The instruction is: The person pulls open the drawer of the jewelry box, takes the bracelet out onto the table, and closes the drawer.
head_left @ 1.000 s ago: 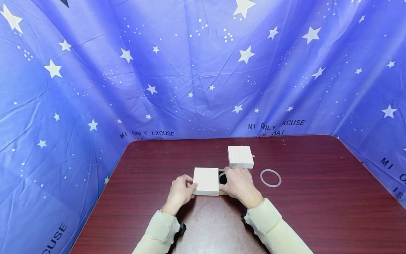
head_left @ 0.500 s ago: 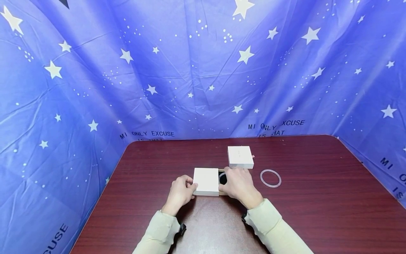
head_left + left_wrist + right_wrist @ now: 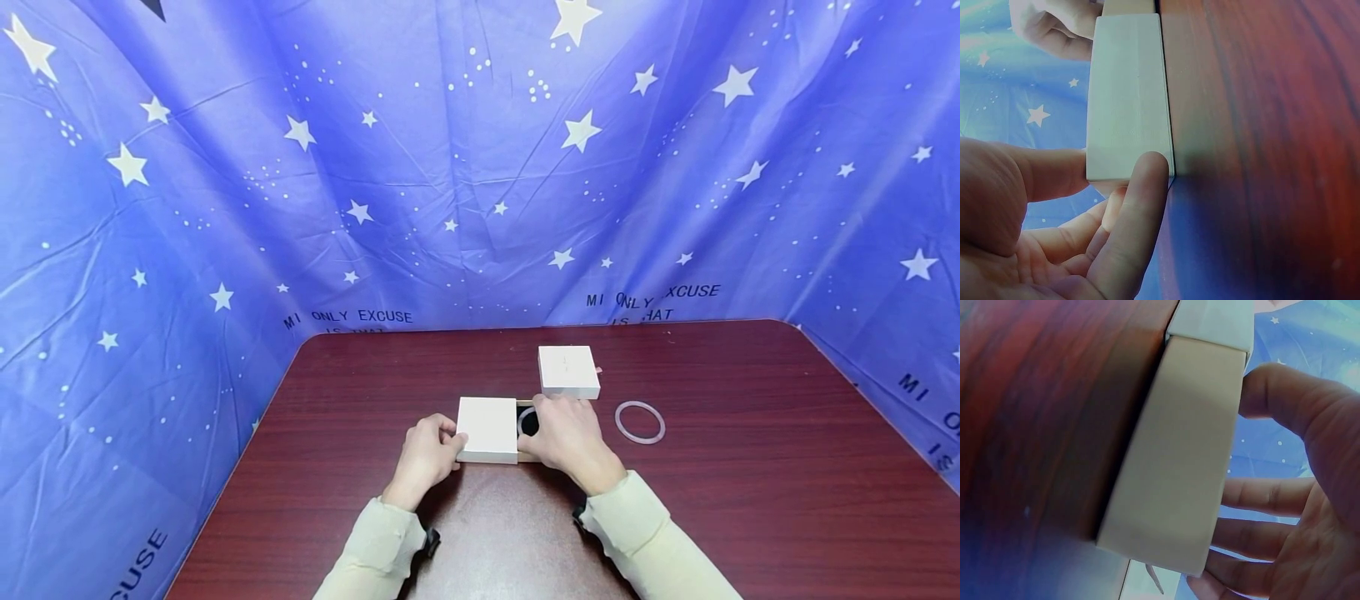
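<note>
In the head view, a white slide-out box [image 3: 487,426] lies on the table with its tray [image 3: 527,457] pulled part way out to the right. Inside the tray's dark lining part of a pale bangle [image 3: 522,417] shows. My left hand [image 3: 427,454] grips the box's left end, thumb on top and a finger against the near side [image 3: 1129,94]. Over the tray bends my right hand [image 3: 567,435]; its thumb is at the tray's upper edge near the cover, and its other fingers reach over the inside. Those fingertips are hidden, so what they touch cannot be told.
Behind the right hand stands a second white box [image 3: 568,369] with a small tab on its right side. A second pale bangle [image 3: 640,422] lies flat on the reddish wooden table [image 3: 750,467]. A blue star-patterned curtain [image 3: 450,167] hangs around the table's back and sides.
</note>
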Tool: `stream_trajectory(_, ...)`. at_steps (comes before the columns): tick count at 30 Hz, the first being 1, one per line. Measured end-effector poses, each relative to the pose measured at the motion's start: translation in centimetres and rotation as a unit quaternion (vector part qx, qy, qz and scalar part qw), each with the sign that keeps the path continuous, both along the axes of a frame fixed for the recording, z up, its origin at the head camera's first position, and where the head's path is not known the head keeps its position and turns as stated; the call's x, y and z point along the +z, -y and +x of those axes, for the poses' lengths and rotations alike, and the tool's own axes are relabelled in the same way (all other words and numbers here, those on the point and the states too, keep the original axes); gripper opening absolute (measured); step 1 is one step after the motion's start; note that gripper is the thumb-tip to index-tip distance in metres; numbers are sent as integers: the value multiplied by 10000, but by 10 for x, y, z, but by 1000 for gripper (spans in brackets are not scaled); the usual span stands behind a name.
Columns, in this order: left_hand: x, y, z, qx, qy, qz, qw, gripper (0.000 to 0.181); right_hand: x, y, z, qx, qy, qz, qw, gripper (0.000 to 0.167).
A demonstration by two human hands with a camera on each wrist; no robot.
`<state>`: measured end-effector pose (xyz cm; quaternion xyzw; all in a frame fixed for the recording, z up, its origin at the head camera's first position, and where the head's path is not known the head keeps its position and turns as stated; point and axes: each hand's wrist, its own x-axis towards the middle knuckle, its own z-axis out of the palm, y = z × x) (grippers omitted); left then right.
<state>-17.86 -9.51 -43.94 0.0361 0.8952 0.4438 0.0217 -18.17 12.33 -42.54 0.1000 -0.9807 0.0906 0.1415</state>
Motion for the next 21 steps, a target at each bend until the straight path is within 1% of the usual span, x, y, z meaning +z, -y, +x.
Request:
stream_trajectory(14,1,0,0,-12,-29,-44,10000,20,5,-1,4,-94,-65,51,9999,36)
stream_trajectory(21,1,0,1,-22,16,44,10000,20,5,-2,4,-89,-236,-9,9997,33)
